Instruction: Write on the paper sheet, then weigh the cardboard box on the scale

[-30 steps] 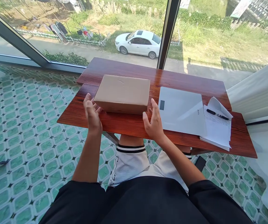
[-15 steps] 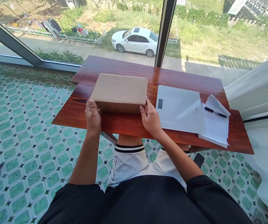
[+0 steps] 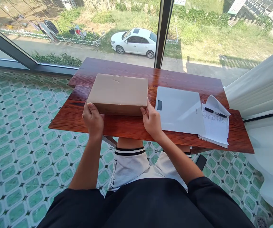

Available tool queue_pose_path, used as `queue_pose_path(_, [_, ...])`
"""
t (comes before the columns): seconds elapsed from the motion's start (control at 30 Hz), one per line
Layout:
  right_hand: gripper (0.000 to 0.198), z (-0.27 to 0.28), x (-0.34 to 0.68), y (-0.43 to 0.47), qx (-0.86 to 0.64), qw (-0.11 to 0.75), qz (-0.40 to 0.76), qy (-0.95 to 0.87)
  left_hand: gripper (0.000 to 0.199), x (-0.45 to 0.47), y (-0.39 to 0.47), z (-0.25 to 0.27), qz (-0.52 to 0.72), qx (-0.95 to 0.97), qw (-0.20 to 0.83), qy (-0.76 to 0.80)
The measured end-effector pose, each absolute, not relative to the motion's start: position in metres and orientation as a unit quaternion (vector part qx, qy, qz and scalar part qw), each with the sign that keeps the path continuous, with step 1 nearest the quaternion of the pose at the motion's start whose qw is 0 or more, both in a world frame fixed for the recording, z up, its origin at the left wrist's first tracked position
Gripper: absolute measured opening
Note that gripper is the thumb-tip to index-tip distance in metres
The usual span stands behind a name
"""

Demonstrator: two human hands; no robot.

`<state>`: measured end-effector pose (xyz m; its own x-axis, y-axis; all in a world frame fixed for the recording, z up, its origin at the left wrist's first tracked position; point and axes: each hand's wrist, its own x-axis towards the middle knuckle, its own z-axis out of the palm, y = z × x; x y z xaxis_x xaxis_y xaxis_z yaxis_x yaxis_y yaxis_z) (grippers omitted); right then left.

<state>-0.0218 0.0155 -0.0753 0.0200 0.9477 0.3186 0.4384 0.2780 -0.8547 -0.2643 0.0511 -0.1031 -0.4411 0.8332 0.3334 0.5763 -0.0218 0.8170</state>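
Two hands clasp the box [image 3: 118, 93] at its near corners: left hand [image 3: 93, 119] and right hand [image 3: 152, 120], fingers curled around the edges.

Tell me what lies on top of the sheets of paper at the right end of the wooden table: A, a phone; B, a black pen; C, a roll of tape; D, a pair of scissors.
B: a black pen lies across the handwritten papers, to the right of the flat white scale, while both hands grip the near corners of the cardboard box.
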Motion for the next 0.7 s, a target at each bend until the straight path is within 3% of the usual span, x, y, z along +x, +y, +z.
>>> queue_pose_path(0.3, [0.051,-0.059,-0.015,0.012,-0.514,0.514,0.272,-0.631,0.048,-0.241,0.047,-0.061,0.530,0.492,0.012,0.690])
queue_pose_path(0.7, [0.053,-0.041,0.024,0.006,-0.553,0.527,0.259,-0.592,0.056,-0.201,0.050,-0.037,0.537,0.526,0.019,0.660])
